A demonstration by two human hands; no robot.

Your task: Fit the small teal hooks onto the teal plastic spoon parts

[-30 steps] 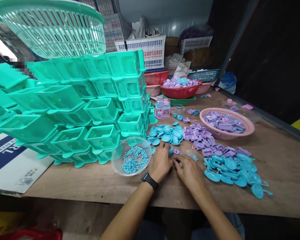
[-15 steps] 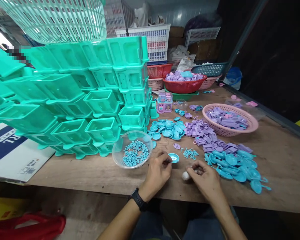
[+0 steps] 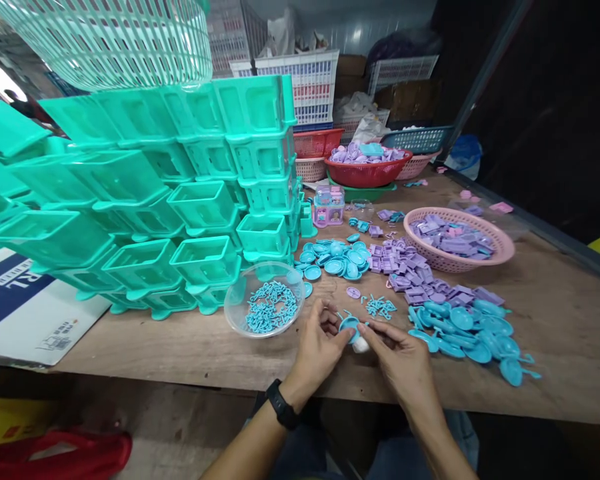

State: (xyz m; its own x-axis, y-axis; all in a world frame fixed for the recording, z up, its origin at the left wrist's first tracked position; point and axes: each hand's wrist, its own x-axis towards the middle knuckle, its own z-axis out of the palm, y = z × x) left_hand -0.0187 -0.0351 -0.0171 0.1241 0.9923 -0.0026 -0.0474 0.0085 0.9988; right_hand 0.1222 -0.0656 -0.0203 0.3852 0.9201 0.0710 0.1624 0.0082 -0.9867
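My left hand [image 3: 317, 347] and my right hand [image 3: 400, 357] meet just above the table's front edge and together pinch a small round blue plastic piece [image 3: 349, 326]. A small white part [image 3: 361, 345] sits under my right fingers. A black watch [image 3: 282, 404] is on my left wrist. A clear bowl [image 3: 263, 307] of tiny blue parts stands just left of my hands. A few tiny blue parts [image 3: 380, 306] and a small purple disc [image 3: 353, 292] lie just beyond my fingers.
Stacked green plastic boxes [image 3: 180, 200] fill the left. Blue round lids [image 3: 335, 260], purple pieces [image 3: 410, 273] and blue spoon-shaped parts [image 3: 475, 337] lie in heaps. A pink basket [image 3: 500, 250] and red basket [image 3: 367, 177] hold purple parts. A printed carton [image 3: 25, 313] lies at left.
Both hands drew back toward the table's front edge. The left hand picked up the round blue piece, and the right hand has come in to grip it too.
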